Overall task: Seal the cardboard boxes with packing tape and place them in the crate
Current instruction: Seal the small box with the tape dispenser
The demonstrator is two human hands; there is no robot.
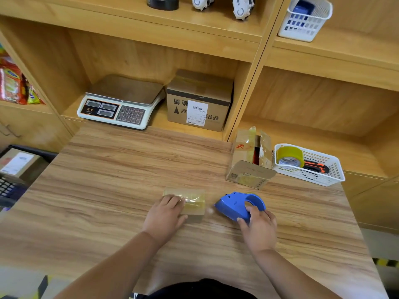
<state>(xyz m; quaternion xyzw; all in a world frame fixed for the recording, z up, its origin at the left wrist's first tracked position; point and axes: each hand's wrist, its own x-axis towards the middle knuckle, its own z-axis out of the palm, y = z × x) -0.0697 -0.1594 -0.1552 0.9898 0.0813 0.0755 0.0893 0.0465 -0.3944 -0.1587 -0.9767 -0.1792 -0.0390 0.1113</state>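
Crate (38,151), dark, sits well left of the left hand, off the edge of the surface (108,180), with a labelled box (17,162) inside it. The left hand (165,214) lies flat on the small taped box (194,205), fingers straight over its top and thumb along the near side; the box shows beyond and right of the fingertips. Just right, apart from that box, the right hand (259,226) grips the blue tape dispenser (234,205), fingers curled round its looped end. Beyond this hand stands an open cardboard box (250,167), flaps up, just beside a white basket (313,180) holding a tape roll (290,157).
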